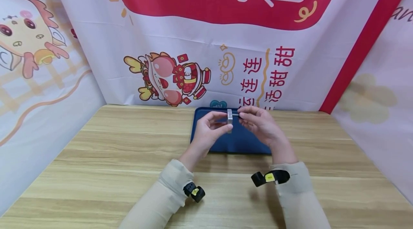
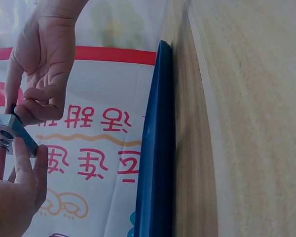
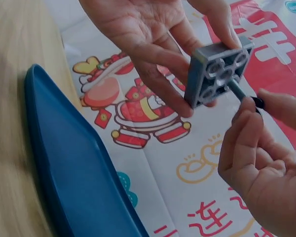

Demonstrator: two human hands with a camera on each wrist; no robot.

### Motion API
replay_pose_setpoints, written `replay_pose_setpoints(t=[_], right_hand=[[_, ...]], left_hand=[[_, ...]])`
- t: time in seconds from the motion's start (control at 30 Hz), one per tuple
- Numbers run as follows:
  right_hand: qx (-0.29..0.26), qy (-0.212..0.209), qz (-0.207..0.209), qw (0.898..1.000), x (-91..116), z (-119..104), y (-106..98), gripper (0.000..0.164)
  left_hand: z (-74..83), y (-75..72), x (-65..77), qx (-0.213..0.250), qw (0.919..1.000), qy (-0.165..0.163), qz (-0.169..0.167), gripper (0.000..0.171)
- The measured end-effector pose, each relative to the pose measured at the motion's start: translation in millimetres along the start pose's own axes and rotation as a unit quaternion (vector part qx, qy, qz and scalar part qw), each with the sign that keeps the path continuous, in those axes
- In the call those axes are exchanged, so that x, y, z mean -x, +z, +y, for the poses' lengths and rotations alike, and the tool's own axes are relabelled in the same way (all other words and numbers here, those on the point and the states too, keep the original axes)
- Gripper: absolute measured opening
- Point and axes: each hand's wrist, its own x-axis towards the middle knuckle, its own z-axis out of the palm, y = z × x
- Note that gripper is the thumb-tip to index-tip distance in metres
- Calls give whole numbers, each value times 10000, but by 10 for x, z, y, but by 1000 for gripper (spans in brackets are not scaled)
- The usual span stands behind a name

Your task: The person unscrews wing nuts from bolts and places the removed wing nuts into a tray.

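Over the blue tray (image 1: 242, 144), my left hand (image 1: 206, 132) grips a small square silver metal block (image 1: 229, 115) by its edges, between thumb and fingers. Round recesses mark the face of the block (image 3: 207, 83) in the right wrist view. My right hand (image 1: 261, 127) pinches a bolt with a black knob-like head (image 3: 258, 102) between thumb and fingertips. The bolt's metal shank (image 3: 237, 91) points into that face, its tip at one of the lower recesses. Two holes show on the block's opposite face (image 2: 7, 133) in the left wrist view.
The tray lies near the back of the wooden table (image 1: 129, 157). Behind it hangs a printed cloth (image 1: 193, 32), with further cloth at both sides. A black strap with a small camera (image 1: 195, 192) is on the left sleeve, another strap (image 1: 271, 177) on the right.
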Motion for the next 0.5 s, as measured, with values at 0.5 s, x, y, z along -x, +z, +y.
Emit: replay_pose_setpoints(t=[0.5], right_hand=[[2370, -1053, 7, 9658, 23, 12, -53, 29]], left_hand=[[-3, -20, -18, 104, 9999, -8, -23, 37]])
